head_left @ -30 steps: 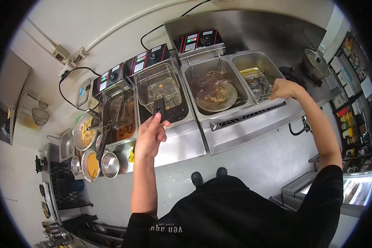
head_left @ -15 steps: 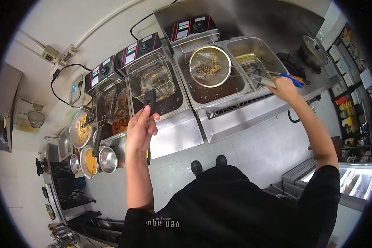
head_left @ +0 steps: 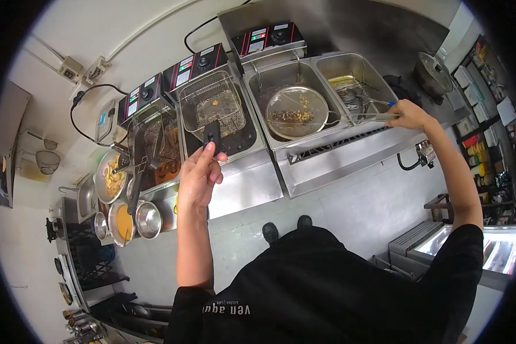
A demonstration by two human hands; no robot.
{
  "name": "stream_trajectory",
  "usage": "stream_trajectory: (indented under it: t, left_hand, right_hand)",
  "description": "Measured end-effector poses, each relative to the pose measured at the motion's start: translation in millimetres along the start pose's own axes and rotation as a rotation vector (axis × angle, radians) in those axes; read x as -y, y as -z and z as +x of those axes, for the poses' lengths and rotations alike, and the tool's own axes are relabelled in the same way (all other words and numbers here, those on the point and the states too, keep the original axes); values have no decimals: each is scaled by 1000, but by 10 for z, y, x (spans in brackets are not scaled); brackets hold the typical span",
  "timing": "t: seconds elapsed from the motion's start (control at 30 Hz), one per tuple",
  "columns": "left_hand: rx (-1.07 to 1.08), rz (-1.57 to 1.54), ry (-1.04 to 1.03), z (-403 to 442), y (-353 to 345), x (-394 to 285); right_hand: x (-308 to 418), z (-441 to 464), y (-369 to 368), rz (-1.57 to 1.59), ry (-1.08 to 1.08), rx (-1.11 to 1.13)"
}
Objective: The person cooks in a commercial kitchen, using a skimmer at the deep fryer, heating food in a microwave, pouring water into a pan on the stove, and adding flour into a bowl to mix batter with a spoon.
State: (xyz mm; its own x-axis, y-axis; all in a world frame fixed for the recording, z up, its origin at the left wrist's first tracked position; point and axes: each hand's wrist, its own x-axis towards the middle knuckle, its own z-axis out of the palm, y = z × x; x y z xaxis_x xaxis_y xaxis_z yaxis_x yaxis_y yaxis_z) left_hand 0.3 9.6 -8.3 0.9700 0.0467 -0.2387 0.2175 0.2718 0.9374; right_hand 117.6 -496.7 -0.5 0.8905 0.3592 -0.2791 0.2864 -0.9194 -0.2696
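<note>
My left hand [head_left: 200, 175] is closed around the black handle [head_left: 211, 135] of a wire fryer basket [head_left: 213, 106], which sits over a fryer well and has small crumbs in it. My right hand [head_left: 411, 116] grips the long metal handle of a round fine-mesh skimmer [head_left: 289, 103]. Brown and yellow fried bits lie on the mesh. The skimmer is at the dark oil [head_left: 264, 92] of the fryer well; whether it touches the oil I cannot tell. Next to my right fingers shows a blue-handled tool [head_left: 391, 105], mostly hidden behind the hand.
Another fryer basket [head_left: 155, 137] stands at left, near bowls of cut yellow food [head_left: 114, 175] and orange-yellow batter [head_left: 124, 222]. Wire tools lie in a steel well [head_left: 358, 94] at right. A lidded pot [head_left: 433, 74] stands beyond. Fryer control boxes [head_left: 269, 39] line the back.
The skimmer has come down and slightly right, closer to the well's front edge. My right hand has shifted to the right. The left hand stays at the basket handle, nearly unmoved.
</note>
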Motion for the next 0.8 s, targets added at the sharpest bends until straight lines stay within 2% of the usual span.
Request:
stream_trajectory:
  t: [0.13,0.2,0.33,0.4,0.53,0.6,0.73,0.8]
  left_hand:
    - [19,-36,4,9,2,-27]
    - [10,-24,11,7,-10,-30]
    - [38,-37,5,17,23,-17]
    - [40,-35,10,14,25,-16]
    - [35,-22,13,-3,42,-49]
    - [17,0,14,-2,24,-46]
    - [19,-2,33,11,1,-35]
    - [9,-21,17,14,-23,-38]
  right_hand:
    - [218,-69,217,74,8,43]
    - [505,-28,369,125,-293,238]
    - [596,243,175,93,-352,234]
    - [508,376,-92,8,-152,47]
    - [610,224,-424,34,-205,-47]
    - [496,84,-560,79,-165,-208]
    - [391,16,-595,65,-165,-207]
    - [316,70,-576,-203,-78,-391]
